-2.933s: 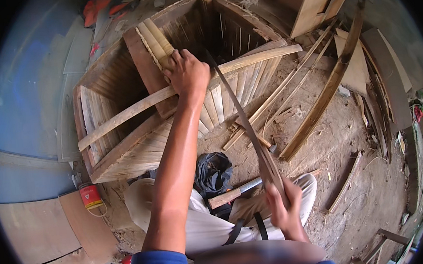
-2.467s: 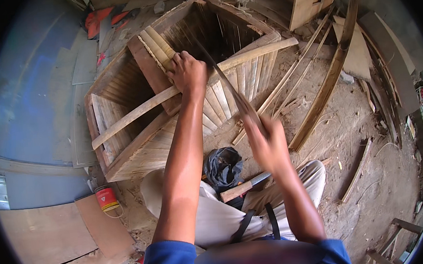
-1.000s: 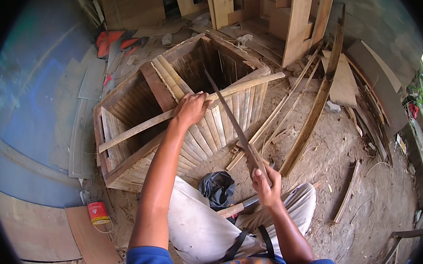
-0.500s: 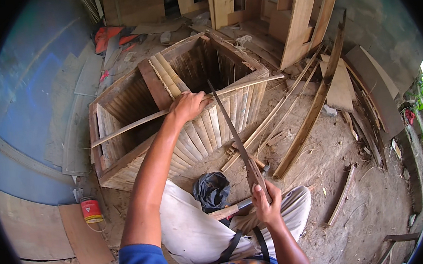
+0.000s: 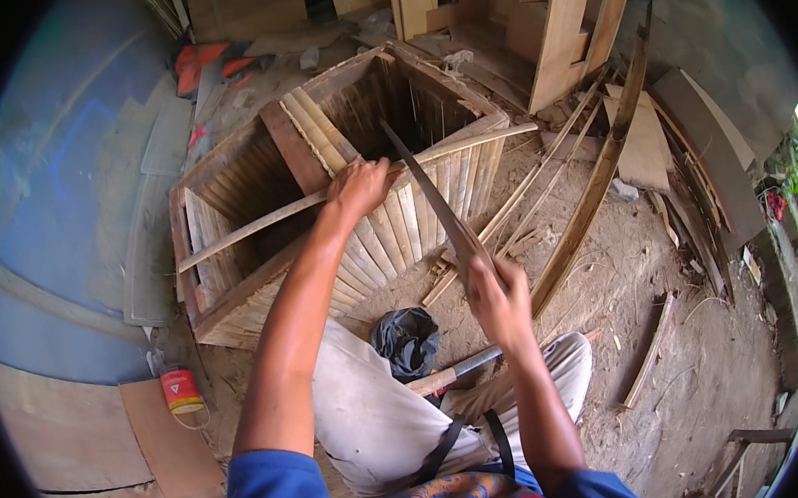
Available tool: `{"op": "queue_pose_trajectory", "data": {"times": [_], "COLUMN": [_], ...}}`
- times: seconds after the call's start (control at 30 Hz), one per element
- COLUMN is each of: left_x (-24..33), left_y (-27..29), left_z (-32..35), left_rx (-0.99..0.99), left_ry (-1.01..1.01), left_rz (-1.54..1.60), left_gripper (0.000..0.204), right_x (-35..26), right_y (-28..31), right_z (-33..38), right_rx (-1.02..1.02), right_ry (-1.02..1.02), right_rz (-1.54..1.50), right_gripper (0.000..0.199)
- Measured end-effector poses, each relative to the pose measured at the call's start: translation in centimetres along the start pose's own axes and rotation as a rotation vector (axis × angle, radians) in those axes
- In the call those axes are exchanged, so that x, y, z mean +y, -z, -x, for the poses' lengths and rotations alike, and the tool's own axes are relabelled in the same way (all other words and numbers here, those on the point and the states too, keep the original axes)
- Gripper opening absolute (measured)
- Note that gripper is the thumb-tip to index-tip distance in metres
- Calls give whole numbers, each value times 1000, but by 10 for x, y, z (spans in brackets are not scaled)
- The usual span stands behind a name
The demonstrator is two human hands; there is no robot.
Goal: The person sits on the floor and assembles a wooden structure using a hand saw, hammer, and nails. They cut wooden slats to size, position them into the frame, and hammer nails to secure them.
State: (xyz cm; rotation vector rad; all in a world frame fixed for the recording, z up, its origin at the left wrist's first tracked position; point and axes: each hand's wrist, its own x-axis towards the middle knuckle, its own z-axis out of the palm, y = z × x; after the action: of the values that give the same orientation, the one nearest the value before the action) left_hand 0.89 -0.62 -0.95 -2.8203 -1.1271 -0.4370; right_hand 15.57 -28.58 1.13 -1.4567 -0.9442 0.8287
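A hammer (image 5: 454, 372) lies across the person's lap. The right hand (image 5: 498, 296) is closed around the handle of a handsaw (image 5: 428, 196), whose blade slants up to the wooden slat (image 5: 267, 219). The left hand (image 5: 357, 184) presses that slat down, fingers wrapped over it, across the open slatted crate (image 5: 227, 178).

Down to your left, on the dirt just off the near corner of the slatted wooden crate (image 5: 258, 222), stands a small red tin (image 5: 180, 390), the one package you have here. It is a short upright cylinder with a pale lid and a white label patch on its side, touching the edge of a flat brown board (image 5: 168, 446). You have no signs or screens around that crate.
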Motion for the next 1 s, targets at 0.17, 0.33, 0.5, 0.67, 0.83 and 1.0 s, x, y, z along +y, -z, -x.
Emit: {"op": "queue_pose_trajectory", "data": {"times": [0.17,0.33,0.5,0.67,0.83,1.0], "left_x": [3,-2,4,10,1,-1], "left_y": [4,-1,7,16,7,4], "left_z": [-2,-1,-2,-2,-2,-5], "left_rx": [-84,21,-50,-95,-38,-40], "left_ry": [79,16,62,92,31,37], "left_rz": [2,5,26,9,14,9], "left_gripper": [45,35,34,37,38,40], "right_x": [14,13,14,21,24,26], "right_y": [-13,28,-6,-30,9,-12], "right_z": [-25,70,-3,-32,50,-10], "right_rx": [0,-62,-29,30,-32,9], "right_ry": [169,-132,-122,77,-55,-65], "right_rz": [155,-119,-103,58,-131,-132], "right_gripper": [39,34,39,41,39,39]}}
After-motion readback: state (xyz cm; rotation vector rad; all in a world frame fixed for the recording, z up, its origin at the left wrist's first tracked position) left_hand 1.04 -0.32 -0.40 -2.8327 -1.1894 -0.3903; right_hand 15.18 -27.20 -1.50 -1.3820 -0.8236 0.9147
